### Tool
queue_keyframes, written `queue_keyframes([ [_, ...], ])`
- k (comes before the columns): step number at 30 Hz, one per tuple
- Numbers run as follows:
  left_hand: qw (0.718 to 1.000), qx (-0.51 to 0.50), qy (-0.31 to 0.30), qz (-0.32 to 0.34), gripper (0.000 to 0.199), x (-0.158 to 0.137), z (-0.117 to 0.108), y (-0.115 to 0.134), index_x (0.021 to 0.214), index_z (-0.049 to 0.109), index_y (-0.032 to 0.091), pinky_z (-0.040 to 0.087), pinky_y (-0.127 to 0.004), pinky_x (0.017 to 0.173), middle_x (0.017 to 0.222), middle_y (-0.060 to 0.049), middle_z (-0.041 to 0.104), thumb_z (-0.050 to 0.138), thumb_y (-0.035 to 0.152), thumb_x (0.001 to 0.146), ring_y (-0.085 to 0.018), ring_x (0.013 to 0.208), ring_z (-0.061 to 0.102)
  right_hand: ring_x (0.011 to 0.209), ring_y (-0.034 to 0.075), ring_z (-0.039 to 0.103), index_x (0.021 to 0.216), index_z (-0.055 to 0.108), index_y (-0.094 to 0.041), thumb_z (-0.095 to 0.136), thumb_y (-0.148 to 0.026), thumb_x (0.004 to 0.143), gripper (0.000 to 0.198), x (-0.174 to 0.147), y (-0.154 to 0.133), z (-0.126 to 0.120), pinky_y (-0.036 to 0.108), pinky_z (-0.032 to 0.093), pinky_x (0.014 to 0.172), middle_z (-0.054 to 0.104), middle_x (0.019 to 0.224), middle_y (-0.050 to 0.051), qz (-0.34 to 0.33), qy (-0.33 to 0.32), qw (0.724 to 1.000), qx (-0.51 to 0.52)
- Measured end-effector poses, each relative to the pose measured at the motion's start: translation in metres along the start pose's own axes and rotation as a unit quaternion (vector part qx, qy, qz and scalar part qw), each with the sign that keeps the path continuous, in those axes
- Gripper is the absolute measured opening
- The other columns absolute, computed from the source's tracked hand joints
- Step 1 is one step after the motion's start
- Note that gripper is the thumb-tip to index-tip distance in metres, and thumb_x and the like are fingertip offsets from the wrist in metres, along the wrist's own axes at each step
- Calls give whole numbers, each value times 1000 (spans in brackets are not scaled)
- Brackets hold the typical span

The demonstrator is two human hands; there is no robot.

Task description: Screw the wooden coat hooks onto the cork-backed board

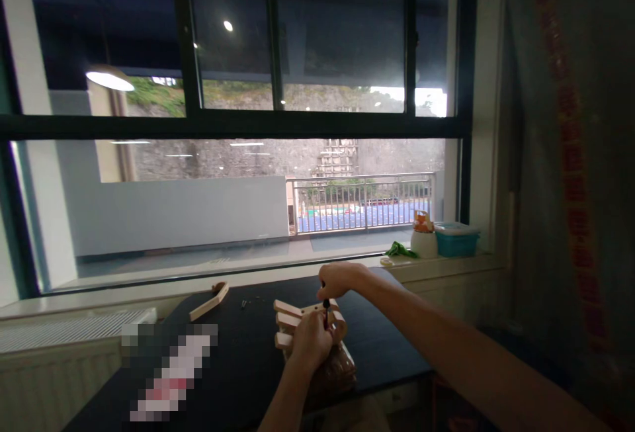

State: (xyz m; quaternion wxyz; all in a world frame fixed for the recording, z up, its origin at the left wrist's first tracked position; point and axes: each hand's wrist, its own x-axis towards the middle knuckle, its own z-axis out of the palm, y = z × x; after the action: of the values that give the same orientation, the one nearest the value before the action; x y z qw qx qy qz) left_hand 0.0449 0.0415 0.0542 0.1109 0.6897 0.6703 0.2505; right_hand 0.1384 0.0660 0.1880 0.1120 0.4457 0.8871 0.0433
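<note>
My right hand (342, 277) is closed from above around the handle of a dark screwdriver (326, 313), which points down into a small wooden frame (286, 320). The frame is made of pale, rounded wooden bars with dark holes. Against its near side, my left hand (313, 338) grips the wood close to the screwdriver's lower end, and its fingers are partly hidden. The screwdriver's tip cannot be made out. Beneath the frame and the left hand lies a brown, shiny, plastic-wrapped bundle (340, 371).
On the dark table (238, 359) lie a loose curved wooden piece (211, 303) and a few small screws (243, 304) at the far left. A blurred-out pale item (173, 376) is nearer. The windowsill holds a white jar (423, 244) and a teal box (456, 241). A radiator (59, 359) stands left.
</note>
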Motion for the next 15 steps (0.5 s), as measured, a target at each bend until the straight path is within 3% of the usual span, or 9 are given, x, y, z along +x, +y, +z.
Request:
queue_keyframes([
  [3,1000,-4,-6,0,20,1,0,-2,83,68,14,40,-25,70,86,-9,70,51,17,73,-19,83,62,71,18,63,99,69,-10,59,-32,73,36,0,4,-6,22,42,53,71,86,9,-24,-23,999,13],
  [6,1000,-5,-5,2,21,1,-1,-1,85,68,14,40,-25,70,87,-9,69,51,17,73,-19,85,62,76,16,62,101,69,-14,61,-27,70,34,1,0,-9,20,40,53,70,94,6,-55,-7,998,18],
  [15,1000,3,-11,2,21,0,-2,1,84,67,13,40,-26,70,89,-11,68,50,19,74,-21,86,62,75,20,62,92,71,-11,54,-21,69,30,4,-15,3,25,41,56,70,90,11,-59,27,998,-8],
])
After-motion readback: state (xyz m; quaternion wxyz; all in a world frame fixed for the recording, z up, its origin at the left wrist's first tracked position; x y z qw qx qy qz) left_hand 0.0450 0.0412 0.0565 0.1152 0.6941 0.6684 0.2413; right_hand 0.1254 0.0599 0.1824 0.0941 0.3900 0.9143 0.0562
